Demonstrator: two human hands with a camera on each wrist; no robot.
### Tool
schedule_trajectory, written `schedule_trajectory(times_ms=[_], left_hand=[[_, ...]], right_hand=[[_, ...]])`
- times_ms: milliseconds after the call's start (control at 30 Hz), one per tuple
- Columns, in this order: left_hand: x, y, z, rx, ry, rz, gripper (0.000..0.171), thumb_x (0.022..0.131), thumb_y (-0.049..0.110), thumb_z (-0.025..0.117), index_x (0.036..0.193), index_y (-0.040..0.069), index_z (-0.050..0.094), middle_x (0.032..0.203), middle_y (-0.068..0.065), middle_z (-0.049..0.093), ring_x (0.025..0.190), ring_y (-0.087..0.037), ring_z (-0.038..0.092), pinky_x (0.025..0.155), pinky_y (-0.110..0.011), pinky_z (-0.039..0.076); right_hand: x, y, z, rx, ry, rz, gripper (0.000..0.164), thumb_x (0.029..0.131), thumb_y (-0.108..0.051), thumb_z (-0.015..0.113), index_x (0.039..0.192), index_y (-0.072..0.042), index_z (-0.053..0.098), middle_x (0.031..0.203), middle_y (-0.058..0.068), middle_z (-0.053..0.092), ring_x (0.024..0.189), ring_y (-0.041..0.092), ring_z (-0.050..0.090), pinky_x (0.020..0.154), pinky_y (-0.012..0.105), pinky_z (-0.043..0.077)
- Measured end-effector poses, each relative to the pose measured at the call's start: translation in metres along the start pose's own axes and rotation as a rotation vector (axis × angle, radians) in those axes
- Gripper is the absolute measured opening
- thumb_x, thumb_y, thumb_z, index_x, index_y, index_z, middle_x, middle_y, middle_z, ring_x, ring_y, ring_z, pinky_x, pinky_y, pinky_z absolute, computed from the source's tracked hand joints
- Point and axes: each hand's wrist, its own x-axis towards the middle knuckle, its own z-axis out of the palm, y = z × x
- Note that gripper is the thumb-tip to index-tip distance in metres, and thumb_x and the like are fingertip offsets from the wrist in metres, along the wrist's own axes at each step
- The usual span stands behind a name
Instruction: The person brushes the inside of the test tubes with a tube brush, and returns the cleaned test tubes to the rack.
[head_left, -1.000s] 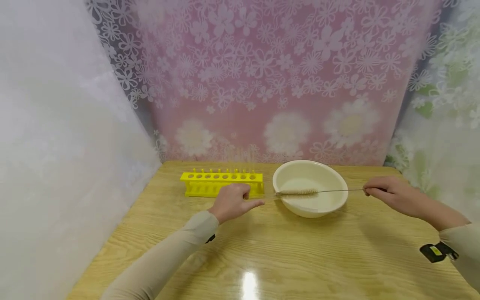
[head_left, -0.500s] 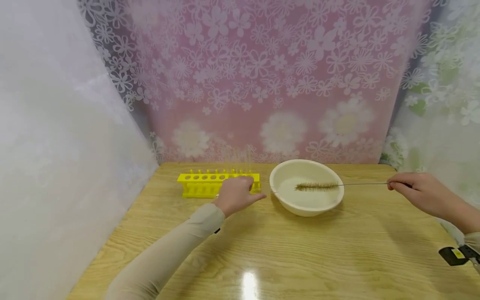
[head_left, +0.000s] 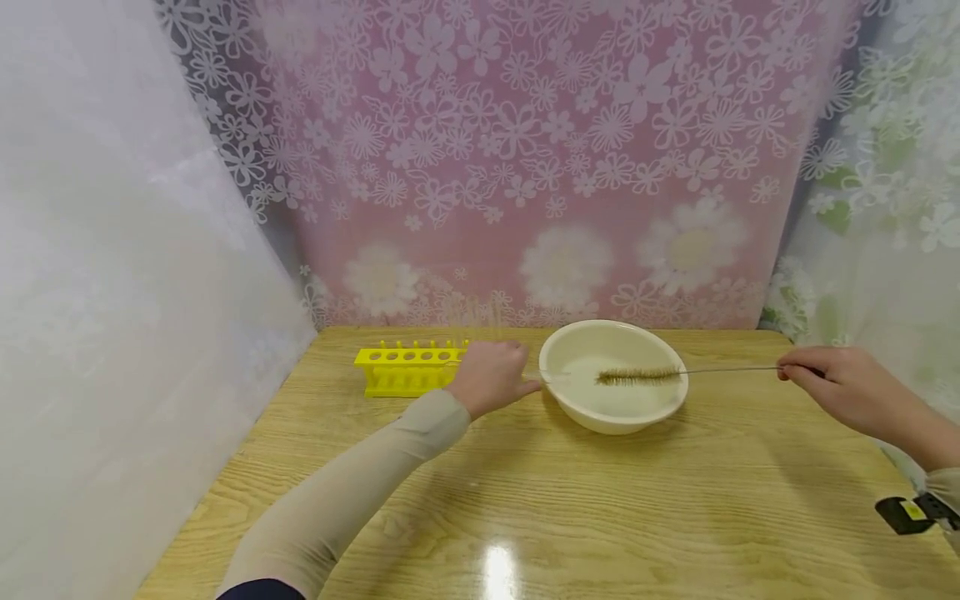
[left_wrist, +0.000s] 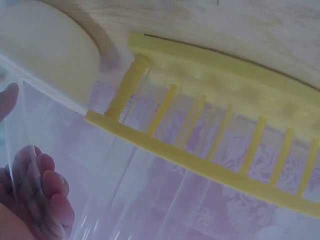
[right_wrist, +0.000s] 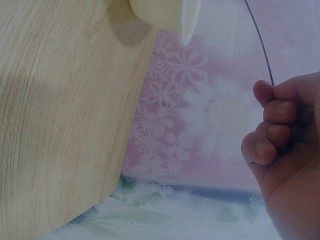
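Observation:
My left hand [head_left: 491, 375] holds a clear test tube [left_wrist: 21, 130], its fingers curled around the glass in the left wrist view. The tube lies sideways and points toward the basin [head_left: 611, 422]; the glass is faint in the head view. At the right, my right hand [head_left: 847, 387] pinches the twisted wire handle [right_wrist: 261, 40] of a test tube brush between thumb and forefinger. The brush's tan bristles [head_left: 639, 377] are over the cream basin, apart from the tube. Behind my left hand stands a yellow test tube rack [head_left: 405, 388], its right part hidden by that hand.
Several clear test tubes [head_left: 476, 315] stand upright in the right-hand holes of the rack. The wooden table [head_left: 570, 517] carries the rack and basin side by side near its back edge. A pink flowered curtain [head_left: 465, 167] hangs behind, with pale sheets at both sides.
The brush has come out of the test tube as my right hand moved right, and its bristles have spread. My left hand has shifted slightly right with the tube.

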Motion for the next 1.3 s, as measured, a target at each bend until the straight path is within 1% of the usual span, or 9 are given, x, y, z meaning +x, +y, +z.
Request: schedule_trajectory(times_ms=[167,267,333,467,600,733,867,1000,1300], left_hand=[[0.007,0.003,-0.006,0.083,-0.011,0.065,0.055,0.083,0.068,0.07,0.097,0.015,0.074,0.079,0.004,0.069,0.054,-0.007,0.054,0.042,-0.022,0.038],[0.01,0.004,-0.008,0.123,0.004,0.093,0.06,0.082,0.068,0.071,0.109,0.015,0.075,0.085,0.003,0.072,0.058,-0.008,0.058,0.045,-0.023,0.043],[0.012,0.004,-0.009,0.145,0.014,0.111,0.061,0.081,0.068,0.072,0.112,0.016,0.074,0.087,0.003,0.072,0.061,-0.009,0.061,0.046,-0.024,0.046],[0.014,0.005,-0.01,0.187,0.038,0.152,0.057,0.079,0.067,0.074,0.105,0.017,0.074,0.088,0.004,0.072,0.064,-0.01,0.063,0.05,-0.026,0.05],[0.016,0.007,-0.012,0.225,0.057,0.188,0.053,0.078,0.066,0.076,0.099,0.017,0.074,0.088,0.005,0.072,0.064,-0.009,0.064,0.052,-0.026,0.052],[0.018,0.01,-0.014,0.259,0.05,0.206,0.052,0.08,0.064,0.076,0.1,0.016,0.074,0.09,0.004,0.072,0.066,-0.01,0.065,0.054,-0.026,0.053],[0.022,0.012,-0.016,0.28,0.026,0.209,0.049,0.082,0.059,0.077,0.105,0.016,0.073,0.094,0.002,0.072,0.07,-0.011,0.066,0.055,-0.029,0.054],[0.023,0.014,-0.018,0.303,0.025,0.22,0.044,0.083,0.053,0.079,0.105,0.016,0.073,0.095,0.001,0.072,0.071,-0.012,0.065,0.054,-0.029,0.054],[0.024,0.017,-0.019,0.352,0.016,0.248,0.044,0.081,0.052,0.08,0.106,0.016,0.073,0.094,0.002,0.071,0.071,-0.012,0.066,0.055,-0.029,0.054]], right_hand=[[0.0,-0.001,0.002,0.003,-0.012,-0.002,0.019,0.101,-0.004,0.057,0.109,0.004,0.071,0.096,0.008,0.074,0.077,0.007,0.065,0.057,0.026,0.048],[0.0,-0.001,0.003,0.004,-0.023,0.005,0.019,0.102,-0.005,0.056,0.11,0.004,0.071,0.097,0.008,0.075,0.078,0.008,0.065,0.058,0.026,0.048],[0.001,-0.001,0.004,0.003,-0.026,0.006,0.02,0.102,-0.005,0.056,0.111,0.004,0.071,0.097,0.008,0.075,0.079,0.01,0.066,0.058,0.026,0.048],[0.0,-0.001,0.005,-0.007,-0.024,0.001,0.019,0.101,-0.005,0.057,0.111,0.004,0.071,0.097,0.008,0.075,0.079,0.012,0.067,0.059,0.026,0.049],[-0.001,0.0,0.006,-0.005,-0.013,-0.006,0.018,0.101,-0.004,0.058,0.109,0.004,0.071,0.096,0.007,0.075,0.078,0.011,0.067,0.058,0.026,0.049],[-0.002,0.0,0.007,0.003,-0.011,-0.005,0.018,0.101,-0.003,0.057,0.109,0.004,0.072,0.096,0.008,0.075,0.078,0.008,0.066,0.058,0.026,0.049],[-0.002,0.0,0.008,0.005,-0.015,-0.003,0.018,0.101,-0.004,0.057,0.109,0.003,0.072,0.096,0.008,0.075,0.077,0.007,0.065,0.058,0.026,0.048],[-0.002,0.0,0.008,-0.002,-0.017,-0.005,0.018,0.1,-0.004,0.058,0.108,0.003,0.072,0.096,0.007,0.075,0.077,0.006,0.065,0.057,0.026,0.048],[-0.002,0.001,0.007,-0.022,-0.012,-0.011,0.018,0.1,-0.004,0.058,0.109,0.003,0.072,0.097,0.006,0.075,0.08,0.015,0.068,0.06,0.027,0.05]])
